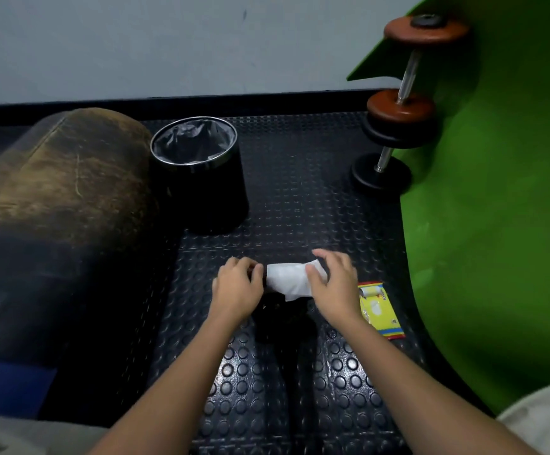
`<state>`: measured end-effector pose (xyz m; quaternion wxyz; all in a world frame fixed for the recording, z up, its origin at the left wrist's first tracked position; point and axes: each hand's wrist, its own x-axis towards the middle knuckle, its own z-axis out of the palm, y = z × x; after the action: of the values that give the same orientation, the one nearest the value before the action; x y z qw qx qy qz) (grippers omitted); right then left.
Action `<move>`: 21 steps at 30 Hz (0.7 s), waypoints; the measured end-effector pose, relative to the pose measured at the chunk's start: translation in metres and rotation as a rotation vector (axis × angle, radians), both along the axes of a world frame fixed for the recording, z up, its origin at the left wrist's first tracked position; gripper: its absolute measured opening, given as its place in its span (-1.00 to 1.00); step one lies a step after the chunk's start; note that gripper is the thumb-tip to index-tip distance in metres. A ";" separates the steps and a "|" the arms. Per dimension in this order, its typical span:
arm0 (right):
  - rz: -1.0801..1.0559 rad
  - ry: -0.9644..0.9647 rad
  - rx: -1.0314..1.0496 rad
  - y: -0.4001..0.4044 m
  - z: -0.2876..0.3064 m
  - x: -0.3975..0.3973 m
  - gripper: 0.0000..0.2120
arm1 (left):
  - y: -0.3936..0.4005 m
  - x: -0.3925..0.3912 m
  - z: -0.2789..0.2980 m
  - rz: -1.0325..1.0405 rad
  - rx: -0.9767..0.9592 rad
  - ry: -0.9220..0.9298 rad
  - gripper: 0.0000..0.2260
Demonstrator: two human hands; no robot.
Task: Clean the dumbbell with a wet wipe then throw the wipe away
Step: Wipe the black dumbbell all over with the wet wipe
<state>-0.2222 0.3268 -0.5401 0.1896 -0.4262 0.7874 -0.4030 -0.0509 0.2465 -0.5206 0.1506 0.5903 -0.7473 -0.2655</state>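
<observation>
Two hands, one wipe, one dark dumbbell on the studded floor mat [299, 192].
Left hand [235, 287] curls over the dumbbell [278, 307] end, likely to steady it; right hand [334, 284] presses the white wipe [288, 280] round the dumbbell, fingers bent over it. One lined bin [198, 169] stands near ahead, handy for disposal; one yellow wipe packet [380, 310] just beside; two other dumbbells [398, 103] well apart.

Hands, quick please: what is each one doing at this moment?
Left hand: fingers curled around one end of a dark object, probably the dumbbell.
Right hand: holds the white wet wipe on that object.
</observation>
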 end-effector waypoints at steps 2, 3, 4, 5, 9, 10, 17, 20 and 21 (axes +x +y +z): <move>0.117 0.005 0.057 0.000 -0.002 0.005 -0.70 | 0.000 0.006 -0.008 -0.036 0.069 0.036 -0.71; 0.148 -0.001 0.092 -0.001 -0.003 0.008 -0.67 | 0.000 0.008 -0.011 -0.042 0.088 0.060 -0.70; 0.156 0.015 0.127 -0.003 -0.003 0.011 -0.65 | 0.000 0.009 -0.013 -0.044 0.097 0.077 -0.70; 0.145 0.050 0.166 -0.005 -0.002 0.013 -0.63 | 0.000 0.009 -0.013 -0.045 0.103 0.088 -0.69; 0.104 0.110 0.361 -0.020 0.007 0.013 -0.52 | 0.000 0.011 -0.013 -0.059 0.135 0.110 -0.69; 0.095 0.099 0.408 -0.023 0.008 0.012 -0.49 | 0.000 0.012 -0.012 -0.061 0.143 0.120 -0.69; 0.100 0.190 0.405 -0.035 0.010 0.033 -0.42 | -0.003 0.016 -0.023 -0.092 0.183 0.198 -0.68; 0.147 0.358 0.145 -0.026 -0.003 0.042 -0.43 | -0.006 0.016 -0.031 -0.052 0.229 0.281 -0.66; 0.136 0.358 0.093 -0.022 -0.010 0.040 -0.47 | -0.006 0.016 -0.032 -0.017 0.249 0.322 -0.65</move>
<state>-0.1826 0.3051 -0.5500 0.0930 -0.5339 0.7958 -0.2702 -0.0352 0.2404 -0.5524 0.1915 0.5479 -0.6800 -0.4481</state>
